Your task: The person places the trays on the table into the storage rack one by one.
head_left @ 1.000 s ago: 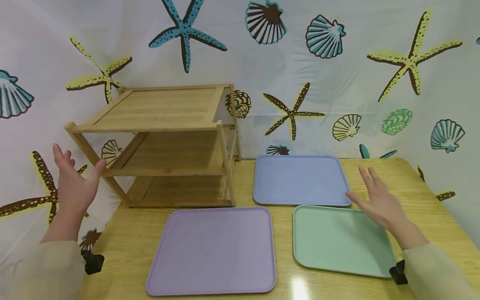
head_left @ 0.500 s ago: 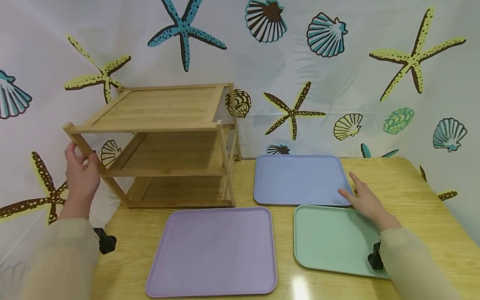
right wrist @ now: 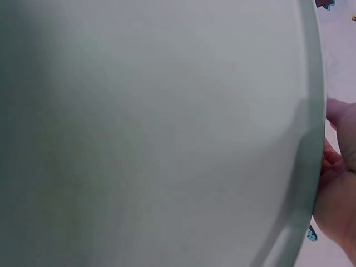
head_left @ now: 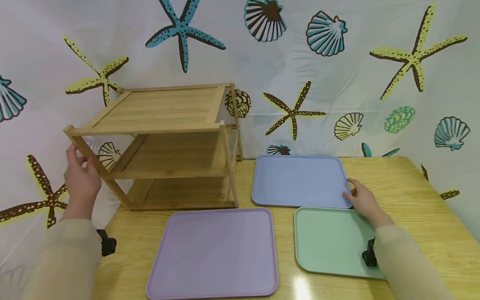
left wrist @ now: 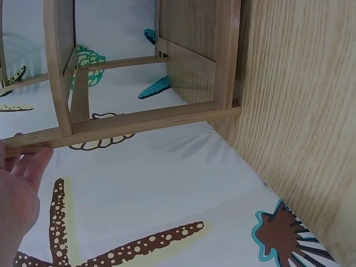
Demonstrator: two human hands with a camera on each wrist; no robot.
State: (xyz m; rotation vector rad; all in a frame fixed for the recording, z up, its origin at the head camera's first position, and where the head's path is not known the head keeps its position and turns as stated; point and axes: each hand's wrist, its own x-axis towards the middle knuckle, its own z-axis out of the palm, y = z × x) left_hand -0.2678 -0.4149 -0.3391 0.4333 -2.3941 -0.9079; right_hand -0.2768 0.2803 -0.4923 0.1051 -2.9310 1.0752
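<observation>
My left hand point(head_left: 82, 177) grips the front left leg of a three-tier wooden shelf rack point(head_left: 168, 129), just below its top corner. In the left wrist view, the fingers point(left wrist: 34, 167) curl against that wooden leg. My right hand point(head_left: 364, 200) pinches the right edge of the blue tray point(head_left: 300, 181), which lies flat on the table right of the rack. A green tray point(head_left: 333, 241) lies nearer, partly under the right forearm. It fills most of the right wrist view, hiding the blue tray there; part of the right hand point(right wrist: 336, 178) shows beyond its rim.
A purple tray point(head_left: 213, 254) lies at the front middle of the wooden table point(head_left: 423, 212). A white cloth point(head_left: 348, 87) printed with starfish and shells hangs behind and along both sides, close to the rack.
My left hand has come right onto the rack's leg and gripped it. The right hand has lowered leftward to the blue tray's edge. The rack has shifted slightly right.
</observation>
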